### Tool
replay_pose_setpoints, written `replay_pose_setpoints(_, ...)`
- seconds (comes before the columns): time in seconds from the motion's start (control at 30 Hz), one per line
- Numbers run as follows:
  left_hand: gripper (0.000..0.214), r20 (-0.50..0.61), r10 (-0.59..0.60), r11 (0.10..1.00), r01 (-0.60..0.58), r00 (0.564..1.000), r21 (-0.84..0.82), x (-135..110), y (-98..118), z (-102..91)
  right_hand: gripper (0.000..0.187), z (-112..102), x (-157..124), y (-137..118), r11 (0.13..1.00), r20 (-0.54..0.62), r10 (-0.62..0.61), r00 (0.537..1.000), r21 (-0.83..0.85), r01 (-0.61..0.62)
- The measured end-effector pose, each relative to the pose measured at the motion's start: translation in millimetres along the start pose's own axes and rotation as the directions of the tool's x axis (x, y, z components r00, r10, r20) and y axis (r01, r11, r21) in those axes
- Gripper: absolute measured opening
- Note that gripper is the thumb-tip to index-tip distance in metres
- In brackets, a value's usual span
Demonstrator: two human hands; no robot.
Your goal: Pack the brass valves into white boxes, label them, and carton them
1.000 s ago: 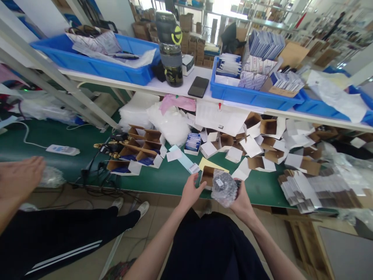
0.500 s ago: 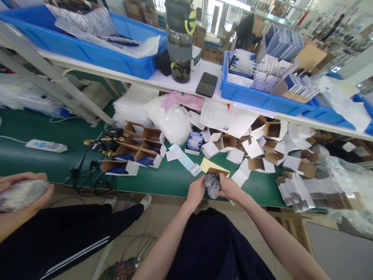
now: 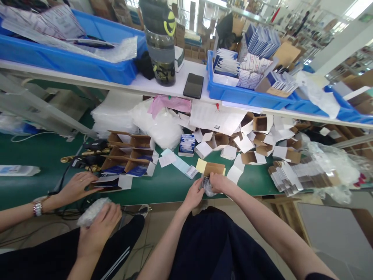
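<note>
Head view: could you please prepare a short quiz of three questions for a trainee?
1. True or false: the phone lies on the green worktop.
2. Between the wearer's left hand and right hand is: A) a bottle, B) a bubble-wrapped item, C) a pink cloth.
3. Which tall thing stands left of the phone in the picture?

Key: 1 false, on the white shelf; 2 B; 3 the bottle.

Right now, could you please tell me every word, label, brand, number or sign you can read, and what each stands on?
No text reads clearly.
Bottle: yellowish lettering, too blurred.
Hanging sheet: print too small.
Barcode label on the blue slip: bars show, any digits too small.
Blue-and-white stack: print too small.
Patterned packaging in the blue bin: too blurred.
Held box: no lettering visible.
</note>
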State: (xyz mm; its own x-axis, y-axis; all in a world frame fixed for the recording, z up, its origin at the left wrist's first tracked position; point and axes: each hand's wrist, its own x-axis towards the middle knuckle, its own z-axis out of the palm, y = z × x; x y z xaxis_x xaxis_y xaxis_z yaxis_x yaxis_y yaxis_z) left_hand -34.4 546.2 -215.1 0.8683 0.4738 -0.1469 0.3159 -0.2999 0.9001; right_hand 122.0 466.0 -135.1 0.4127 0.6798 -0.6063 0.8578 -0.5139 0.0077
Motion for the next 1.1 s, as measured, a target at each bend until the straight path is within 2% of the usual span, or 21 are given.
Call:
replay_pose_setpoints(0.13, 0.039, -0.066, -0.053, 0.99, 0.061, 0.996, 0.125, -8, 12, 6.3, 0.036, 16, -34, 4, 0.999, -0.22, 0.028, 0.975, -0.028, -0.035)
replay_pose_setpoints(0.23, 0.039, -0.115, -0.114, 0.972, 0.135, 0.987, 0.193, -9, 20, 17.9, 0.028, 33, -48, 6, 0.998, -0.326, 0.035, 0.945, -0.041, -0.051)
replay_pose_setpoints(0.4, 0.03, -0.174, -0.229, 0.921, 0.271, 0.958, 0.279, -1, 34, 40.4, 0.012, 52, -38, 5, 0.998, -0.387, 0.016, 0.922, -0.05, -0.039)
replay_pose_setpoints(0.57, 0.04, -0.242, -0.327, 0.867, 0.392, 0.914, 0.308, 2, 39, 48.8, 0.013, 59, -40, 6, 0.999, -0.416, -0.041, 0.908, -0.032, 0.031)
replay_pose_setpoints(0.67, 0.042, -0.285, -0.351, 0.846, 0.433, 0.892, 0.312, 1, 37, 50.5, 0.023, 65, -48, 2, 0.995, -0.416, -0.1, 0.904, -0.019, 0.101)
replay_pose_setpoints(0.8, 0.037, -0.328, -0.322, 0.833, 0.43, 0.888, 0.347, 4, 36, 56.1, 0.031, 70, -48, -4, 0.989, -0.381, -0.136, 0.914, 0.002, 0.148)
replay_pose_setpoints(0.93, 0.034, -0.365, -0.242, 0.827, 0.388, 0.899, 0.407, 6, 42, 60.1, 0.03, 66, -35, -3, 0.99, -0.342, -0.123, 0.932, 0.023, 0.139)
replay_pose_setpoints(1.03, 0.043, -0.383, -0.126, 0.828, 0.309, 0.915, 0.467, -3, 51, 57.2, 0.027, 58, -34, 3, 0.988, -0.326, -0.133, 0.936, 0.036, 0.153)
replay_pose_setpoints(1.1, 0.046, -0.348, -0.014, 0.827, 0.206, 0.938, 0.522, -13, 58, 52.4, 0.024, 55, -39, 7, 0.985, -0.334, -0.142, 0.932, 0.046, 0.166)
